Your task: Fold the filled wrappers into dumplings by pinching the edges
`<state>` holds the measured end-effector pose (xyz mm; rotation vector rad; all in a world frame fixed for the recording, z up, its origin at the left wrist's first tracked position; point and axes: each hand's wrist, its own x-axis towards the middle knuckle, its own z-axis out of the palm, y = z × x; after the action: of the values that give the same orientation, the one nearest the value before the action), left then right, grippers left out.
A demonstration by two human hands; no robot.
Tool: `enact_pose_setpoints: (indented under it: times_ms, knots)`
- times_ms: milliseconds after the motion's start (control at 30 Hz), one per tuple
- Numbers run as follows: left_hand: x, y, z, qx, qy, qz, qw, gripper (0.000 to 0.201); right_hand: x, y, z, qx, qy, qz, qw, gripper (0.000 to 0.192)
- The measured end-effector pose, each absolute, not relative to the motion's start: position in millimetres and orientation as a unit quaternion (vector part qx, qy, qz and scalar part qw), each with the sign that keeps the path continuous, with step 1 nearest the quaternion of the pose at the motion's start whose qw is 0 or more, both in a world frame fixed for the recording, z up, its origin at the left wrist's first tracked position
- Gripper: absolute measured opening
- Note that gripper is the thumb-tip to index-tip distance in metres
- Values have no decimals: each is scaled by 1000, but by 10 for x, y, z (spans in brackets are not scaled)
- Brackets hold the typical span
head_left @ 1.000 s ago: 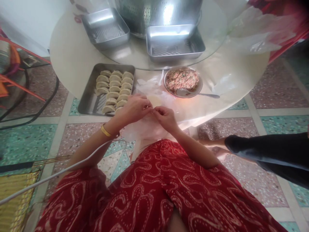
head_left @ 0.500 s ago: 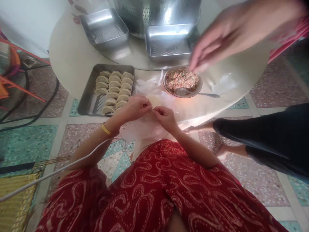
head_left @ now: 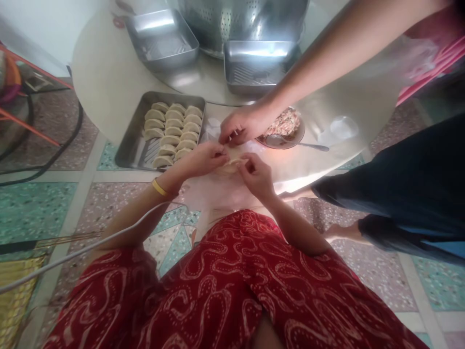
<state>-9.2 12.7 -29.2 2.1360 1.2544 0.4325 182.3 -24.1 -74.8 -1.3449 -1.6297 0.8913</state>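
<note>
Left hand [head_left: 201,160] and right hand [head_left: 256,174] both pinched shut on a dumpling wrapper [head_left: 231,165], held at the near tabletop [head_left: 105,92] edge. Just beyond, another person's hand [head_left: 241,127]; filling bowl [head_left: 290,138] right, dumpling tray [head_left: 136,150] left.

Bright daylight, glare on the steel trays [head_left: 259,65], edges warped, perhaps slightly blurred.

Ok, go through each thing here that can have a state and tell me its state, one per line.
Dumpling: pinched between both hands.
Left hand: closed on the dumpling.
Right hand: closed on the dumpling.
Co-worker's hand: fingers curled above the wrappers.
Dumpling tray: partly filled with rows.
Filling bowl: holds filling, spoon inside.
Two far trays: hold nothing.
</note>
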Motion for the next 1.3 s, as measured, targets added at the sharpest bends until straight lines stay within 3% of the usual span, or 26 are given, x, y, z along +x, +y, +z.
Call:
enact_pose_setpoints:
  times_ms: [167,533,700,900,1100,1300]
  knots:
    - [-131,99,-322,804,470,193,308,30,1890,-53,-674,-516,-709,311,367,17]
    - [-326,-5,-445,765,507,259,301,27,1931,104,-630,-523,-665,358,396,22]
    - [-300,21,-473,796,502,234,246,28,1942,57,-651,-543,-647,365,392,28]
    - [-260,-62,-492,796,527,244,171,27,2013,-57,-658,-542,-681,323,372,18]
    - [-218,-484,-497,702,583,353,205,27,2063,-97,-711,-565,-676,299,366,18]
    - [-117,-689,-572,691,586,342,249,29,2038,-46,-727,-566,-631,352,396,19]
